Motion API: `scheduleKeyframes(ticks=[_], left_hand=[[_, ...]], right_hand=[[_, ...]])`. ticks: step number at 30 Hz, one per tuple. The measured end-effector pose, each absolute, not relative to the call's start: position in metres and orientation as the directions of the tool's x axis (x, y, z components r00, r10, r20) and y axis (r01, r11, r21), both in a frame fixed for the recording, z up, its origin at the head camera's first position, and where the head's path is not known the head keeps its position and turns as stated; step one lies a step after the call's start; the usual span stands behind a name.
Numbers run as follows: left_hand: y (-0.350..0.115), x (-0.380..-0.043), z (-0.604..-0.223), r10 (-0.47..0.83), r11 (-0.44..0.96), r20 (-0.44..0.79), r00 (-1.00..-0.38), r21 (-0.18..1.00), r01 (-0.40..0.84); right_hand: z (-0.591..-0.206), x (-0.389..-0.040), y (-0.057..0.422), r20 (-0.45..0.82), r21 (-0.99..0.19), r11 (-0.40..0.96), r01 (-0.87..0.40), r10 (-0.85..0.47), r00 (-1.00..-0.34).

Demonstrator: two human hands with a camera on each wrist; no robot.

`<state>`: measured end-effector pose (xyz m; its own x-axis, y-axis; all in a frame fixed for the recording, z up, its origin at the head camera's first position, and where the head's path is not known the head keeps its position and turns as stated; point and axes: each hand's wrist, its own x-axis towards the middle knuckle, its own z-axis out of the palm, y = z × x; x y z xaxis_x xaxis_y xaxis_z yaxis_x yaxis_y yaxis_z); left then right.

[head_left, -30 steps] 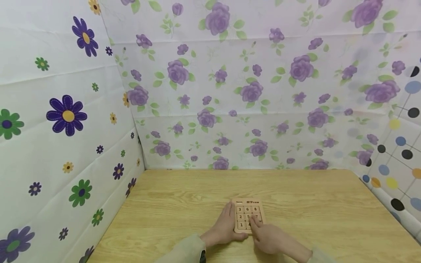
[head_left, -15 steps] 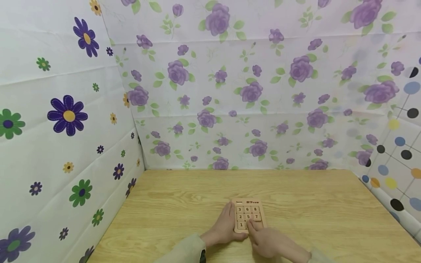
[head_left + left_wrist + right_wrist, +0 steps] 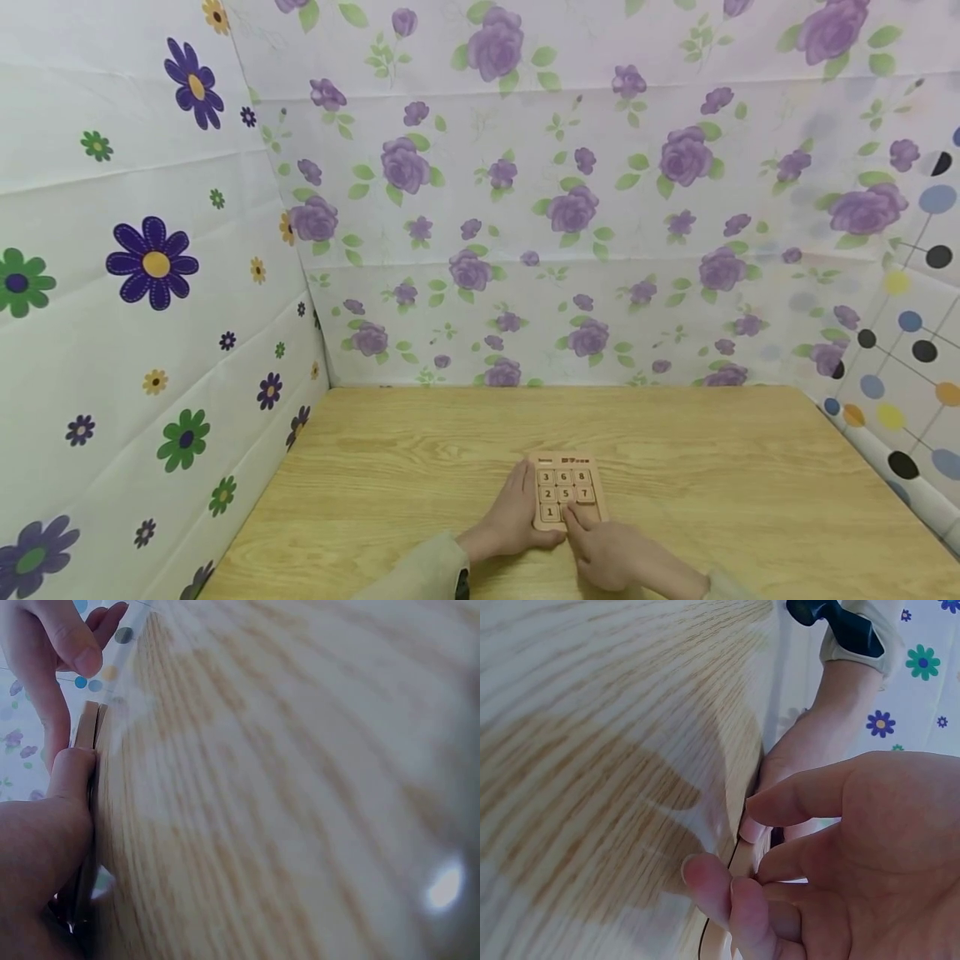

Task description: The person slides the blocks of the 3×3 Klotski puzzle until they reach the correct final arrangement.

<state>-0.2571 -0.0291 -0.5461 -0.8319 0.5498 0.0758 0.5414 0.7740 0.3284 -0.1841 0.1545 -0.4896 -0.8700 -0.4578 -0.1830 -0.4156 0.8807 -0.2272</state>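
A wooden number slide puzzle (image 3: 552, 457) lies flat on the table, its square tiles printed with black numerals. My left hand (image 3: 510, 512) grips it from the left: the fingers run along the side and the thumb lies at the near edge. In the left wrist view that thumb (image 3: 71, 776) presses against the edge of the board (image 3: 88, 724). My right hand (image 3: 611, 550) reaches in from the lower right with extended fingertips on the bottom row, below the 5 tile (image 3: 566, 493). It hides the bottom row right of the 1 tile (image 3: 550, 512).
The wood-grain table (image 3: 390, 450) stretches out around the puzzle. Floral cloth (image 3: 480, 208) hangs behind it, daisy-printed cloth (image 3: 75, 208) on the left, and dotted cloth (image 3: 907, 367) on the right. A dark band (image 3: 847, 630) sits at my left wrist.
My right fingertips have slid slightly left and toward me, off the middle row, so the 5 and 7 show fully and the 4 is now covered. The left hand has stayed put.
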Motion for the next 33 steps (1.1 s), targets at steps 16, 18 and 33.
scheduleKeyframes(ticks=[16, 18, 33], left_hand=[[-0.029, -0.257, -0.545, 0.550, 0.766, 0.075, -0.831, 0.352, 0.539], [-0.029, -0.257, -0.545, 0.551, 0.766, 0.081, -0.831, 0.347, 0.542], [-0.029, -0.255, -0.545, 0.533, 0.765, 0.058, -0.844, 0.394, 0.510]], right_hand=[[-0.490, -0.185, 0.160, -0.210, -0.260, 0.881, -0.395, -0.451, -0.868], [-0.490, -0.184, 0.161, -0.209, -0.265, 0.880, -0.395, -0.452, -0.867], [-0.487, -0.179, 0.165, -0.201, -0.250, 0.887, -0.389, -0.440, -0.875]])
